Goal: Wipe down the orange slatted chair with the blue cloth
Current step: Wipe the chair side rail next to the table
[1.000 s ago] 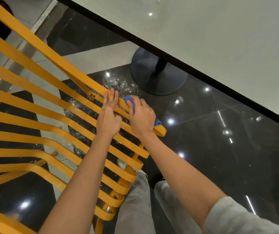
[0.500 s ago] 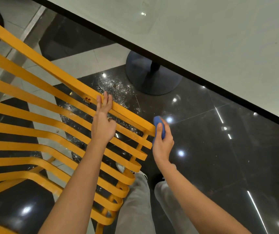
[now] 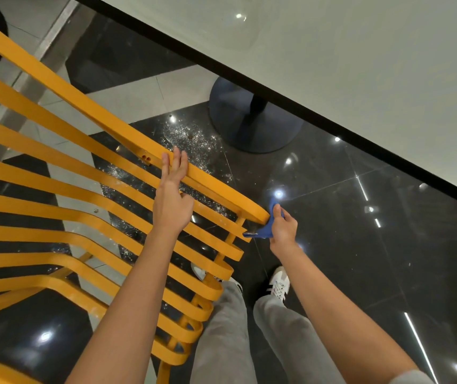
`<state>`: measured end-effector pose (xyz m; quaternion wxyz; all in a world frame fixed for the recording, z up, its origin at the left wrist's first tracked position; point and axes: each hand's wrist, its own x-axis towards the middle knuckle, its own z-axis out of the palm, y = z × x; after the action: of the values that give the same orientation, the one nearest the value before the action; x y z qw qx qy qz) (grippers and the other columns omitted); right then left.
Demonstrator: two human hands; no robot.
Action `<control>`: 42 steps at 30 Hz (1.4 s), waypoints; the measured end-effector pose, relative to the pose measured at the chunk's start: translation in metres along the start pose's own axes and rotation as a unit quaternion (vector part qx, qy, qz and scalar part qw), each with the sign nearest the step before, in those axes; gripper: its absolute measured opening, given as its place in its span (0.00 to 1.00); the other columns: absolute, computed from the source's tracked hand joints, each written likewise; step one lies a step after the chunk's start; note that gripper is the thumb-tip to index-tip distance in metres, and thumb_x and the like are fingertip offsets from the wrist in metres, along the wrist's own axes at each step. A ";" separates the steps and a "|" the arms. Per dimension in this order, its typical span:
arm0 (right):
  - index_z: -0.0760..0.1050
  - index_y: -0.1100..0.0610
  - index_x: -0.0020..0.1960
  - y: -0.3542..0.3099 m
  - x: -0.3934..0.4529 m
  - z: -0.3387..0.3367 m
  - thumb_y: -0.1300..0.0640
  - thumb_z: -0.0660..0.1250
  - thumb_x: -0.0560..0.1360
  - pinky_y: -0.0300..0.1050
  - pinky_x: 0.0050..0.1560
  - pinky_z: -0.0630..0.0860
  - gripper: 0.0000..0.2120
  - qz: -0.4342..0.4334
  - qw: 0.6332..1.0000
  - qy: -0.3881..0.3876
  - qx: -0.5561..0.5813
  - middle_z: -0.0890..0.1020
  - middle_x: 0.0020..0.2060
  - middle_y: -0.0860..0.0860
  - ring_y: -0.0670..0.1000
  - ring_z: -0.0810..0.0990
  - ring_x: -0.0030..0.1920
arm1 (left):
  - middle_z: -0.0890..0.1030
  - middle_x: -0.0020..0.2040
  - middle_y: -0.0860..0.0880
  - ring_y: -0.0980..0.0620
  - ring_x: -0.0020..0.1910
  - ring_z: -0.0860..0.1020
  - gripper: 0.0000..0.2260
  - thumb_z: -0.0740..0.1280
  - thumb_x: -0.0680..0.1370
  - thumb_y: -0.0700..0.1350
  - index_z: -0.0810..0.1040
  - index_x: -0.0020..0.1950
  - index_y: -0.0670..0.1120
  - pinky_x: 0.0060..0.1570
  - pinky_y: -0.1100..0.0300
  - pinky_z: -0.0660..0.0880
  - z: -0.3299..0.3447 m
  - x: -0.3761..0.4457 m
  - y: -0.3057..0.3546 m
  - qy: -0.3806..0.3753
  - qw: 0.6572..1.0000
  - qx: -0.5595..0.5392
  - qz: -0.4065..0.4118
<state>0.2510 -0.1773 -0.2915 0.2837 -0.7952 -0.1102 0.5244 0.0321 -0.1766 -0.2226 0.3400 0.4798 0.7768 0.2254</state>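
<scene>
Pinching the blue cloth [image 3: 263, 230] in the right hand [image 3: 284, 227] against the rounded end of the orange slatted chair's [image 3: 83, 151] top slat, left hand [image 3: 172, 202] laid flat with straight fingers across it, beside a pedestal table [image 3: 360, 65]; risk of cloth slipping off the slat end.

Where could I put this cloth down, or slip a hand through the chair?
Bare tabletop runs along the upper right. The slats have open gaps left of the left hand, wide enough to pass fingers, probably. It is crowded at the top slat's right end, where the right hand holds the cloth against it.
</scene>
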 end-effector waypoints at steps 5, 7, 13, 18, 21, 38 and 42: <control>0.75 0.56 0.68 0.009 -0.021 -0.010 0.50 0.63 0.81 0.51 0.65 0.74 0.18 -0.071 0.997 0.004 -0.035 0.80 0.60 0.52 0.52 0.77 0.61 | 0.50 0.80 0.58 0.57 0.79 0.42 0.41 0.59 0.73 0.25 0.54 0.80 0.54 0.65 0.49 0.73 0.001 -0.001 -0.001 0.008 1.000 -0.008 0.001; 0.74 0.56 0.69 0.015 -0.024 -0.015 0.50 0.63 0.81 0.54 0.66 0.74 0.19 -0.066 0.998 0.001 -0.022 0.79 0.62 0.54 0.55 0.76 0.63 | 0.50 0.80 0.58 0.57 0.79 0.43 0.41 0.59 0.72 0.25 0.54 0.80 0.54 0.62 0.55 0.73 0.000 -0.001 0.001 0.007 1.000 -0.006 0.005; 0.75 0.56 0.67 -0.006 -0.012 -0.005 0.51 0.64 0.80 0.51 0.61 0.75 0.17 0.004 1.000 -0.002 -0.022 0.79 0.61 0.55 0.56 0.77 0.61 | 0.51 0.80 0.59 0.57 0.79 0.43 0.41 0.58 0.73 0.25 0.54 0.80 0.54 0.55 0.67 0.63 -0.005 -0.003 0.006 -0.001 1.000 0.002 0.006; 0.76 0.57 0.65 -0.022 -0.034 -0.041 0.55 0.68 0.78 0.53 0.62 0.76 0.17 -0.001 0.996 -0.091 0.023 0.82 0.57 0.53 0.54 0.79 0.59 | 0.52 0.80 0.56 0.55 0.79 0.44 0.37 0.58 0.74 0.27 0.56 0.80 0.51 0.64 0.62 0.61 -0.007 -0.004 0.010 0.007 1.000 0.014 0.011; 0.76 0.55 0.65 -0.035 -0.036 -0.069 0.56 0.67 0.78 0.49 0.49 0.80 0.16 0.030 0.984 -0.161 0.070 0.83 0.53 0.52 0.52 0.82 0.53 | 0.55 0.80 0.54 0.54 0.79 0.49 0.33 0.60 0.76 0.30 0.59 0.79 0.50 0.71 0.51 0.63 -0.003 -0.009 0.014 0.058 0.998 0.017 0.003; 0.80 0.61 0.50 -0.008 -0.054 -0.125 0.71 0.73 0.70 0.47 0.52 0.80 0.11 -0.403 0.875 -0.243 -0.116 0.84 0.46 0.54 0.52 0.83 0.50 | 0.85 0.52 0.47 0.50 0.53 0.83 0.08 0.67 0.80 0.47 0.83 0.55 0.48 0.53 0.53 0.79 0.141 -0.171 0.113 -0.016 0.765 -0.588 -0.260; 0.82 0.58 0.46 0.011 -0.059 -0.140 0.75 0.71 0.68 0.54 0.51 0.80 0.14 -0.498 0.810 -0.252 -0.178 0.85 0.45 0.50 0.51 0.84 0.49 | 0.83 0.45 0.43 0.45 0.47 0.82 0.11 0.69 0.77 0.52 0.81 0.43 0.44 0.47 0.51 0.79 0.144 -0.168 0.110 0.005 0.664 -0.655 -0.361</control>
<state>0.3498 -0.2611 -0.2114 0.3220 -0.5076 -0.6500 0.4649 0.2555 -0.2759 -0.1921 0.6176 -0.1859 0.5426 0.5382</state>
